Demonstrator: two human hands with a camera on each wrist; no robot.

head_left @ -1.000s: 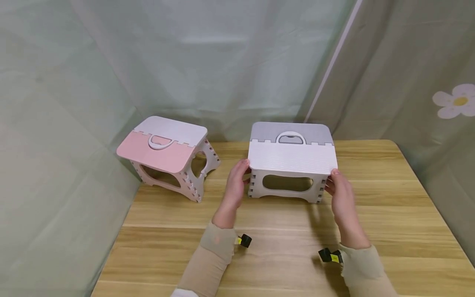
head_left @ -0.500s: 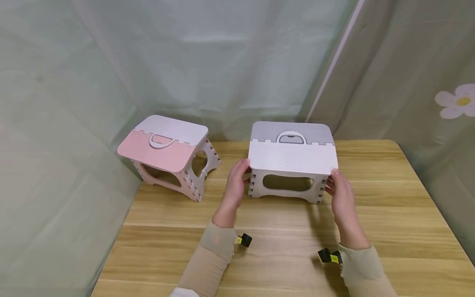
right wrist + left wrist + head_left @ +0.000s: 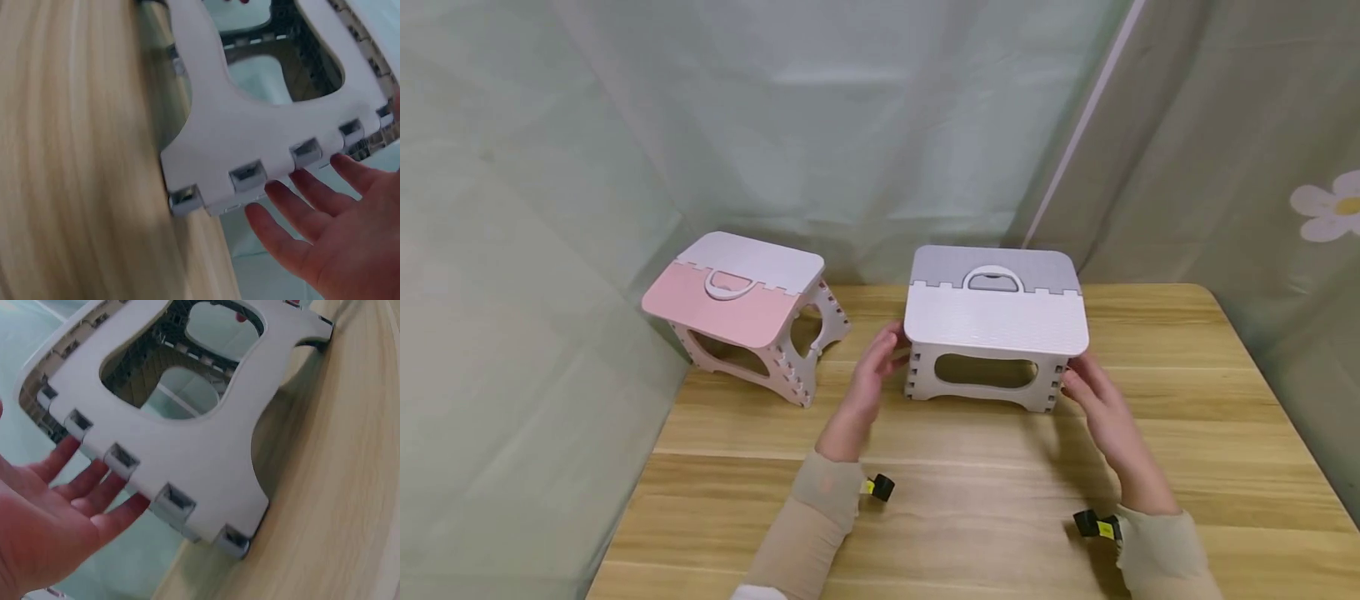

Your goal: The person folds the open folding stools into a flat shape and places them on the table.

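A grey-and-white folding stool (image 3: 996,321) stands unfolded on the wooden table, its white carry handle lying in the top. My left hand (image 3: 874,371) is at its left side, fingers extended; in the left wrist view the fingertips (image 3: 134,506) lie right at the hinged edge of the leg panel. On the opposite side my right hand (image 3: 1105,408) has its fingers spread and straight, fingertips (image 3: 256,212) close along the hinged edge in the right wrist view. Neither hand grips the stool. The right fingertips are partly hidden behind the stool in the head view.
A pink-and-white folding stool (image 3: 722,308) stands unfolded and turned at an angle on the table's left. Pale green curtains (image 3: 880,125) hang behind and to the sides of the wooden table (image 3: 970,500). A flower print (image 3: 1330,208) shows at right.
Both hands have let go of the grey-and-white stool's front corners and drawn slightly outward, thumbs off the top. The stool stays standing in place. The head view has shifted slightly.
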